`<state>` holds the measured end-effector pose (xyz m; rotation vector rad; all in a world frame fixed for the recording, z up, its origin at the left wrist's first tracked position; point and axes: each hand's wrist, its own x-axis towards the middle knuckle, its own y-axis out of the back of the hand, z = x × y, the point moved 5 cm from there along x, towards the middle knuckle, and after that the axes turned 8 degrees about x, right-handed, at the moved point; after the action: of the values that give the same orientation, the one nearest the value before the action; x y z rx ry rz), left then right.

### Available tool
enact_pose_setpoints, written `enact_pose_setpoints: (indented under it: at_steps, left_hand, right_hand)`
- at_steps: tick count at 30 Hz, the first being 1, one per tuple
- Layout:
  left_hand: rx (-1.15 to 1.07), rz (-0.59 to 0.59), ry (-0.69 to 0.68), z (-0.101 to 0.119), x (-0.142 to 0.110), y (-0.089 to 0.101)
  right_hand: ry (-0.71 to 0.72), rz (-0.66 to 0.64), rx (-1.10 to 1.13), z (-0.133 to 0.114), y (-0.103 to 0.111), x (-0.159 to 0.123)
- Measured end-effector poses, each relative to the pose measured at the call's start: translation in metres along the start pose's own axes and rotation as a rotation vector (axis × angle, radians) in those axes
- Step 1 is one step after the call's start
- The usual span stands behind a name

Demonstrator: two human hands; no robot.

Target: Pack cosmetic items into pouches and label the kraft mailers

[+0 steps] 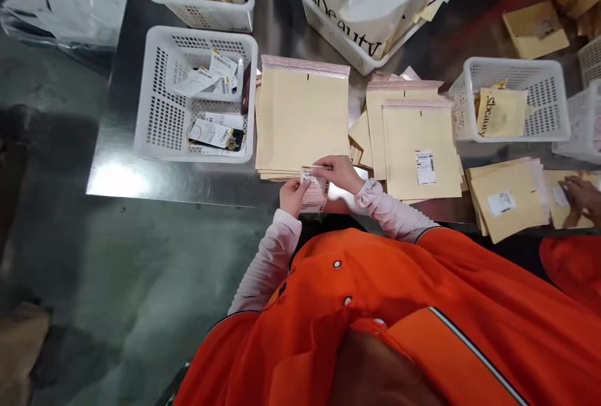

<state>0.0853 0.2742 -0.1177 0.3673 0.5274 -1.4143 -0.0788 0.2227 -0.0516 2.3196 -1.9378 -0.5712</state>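
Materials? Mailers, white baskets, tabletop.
The padded mailers look like matte cream paper, puffy edges suggesting lining, inside hidden. The white baskets look like moulded plastic, with crisp slots. The tabletop looks like polished steel, given its mirror-like glare.

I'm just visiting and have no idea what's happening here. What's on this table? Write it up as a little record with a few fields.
Left hand: grips a printed label
Right hand: pinches the same label from above
Nearest stack: yellow padded envelopes
To the left: white perforated plastic basket holding printed slips
Surface: metal table
Nearby: a co-worker's hand on an envelope
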Motion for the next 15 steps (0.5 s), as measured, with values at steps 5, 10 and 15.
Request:
enact_pose_setpoints:
  at_steps: [5,10,15]
  left_hand:
    - [0.119,0.223,0.025,-0.012,0.010,0.010]
    - [0.022,-0.084,0.207,-0.044,0.029,0.021]
    - [0.056,-0.157,0.330,-0.086,-0.003,0.058]
  right_hand:
    - [-0.018,-0.010,-0.044,0.011,-0.012,0.031]
    - [-0.039,0.156,-0.186,0.023,-0.008,0.122]
    - [-0.059,0.305,-0.473,0.032,0.010,0.176]
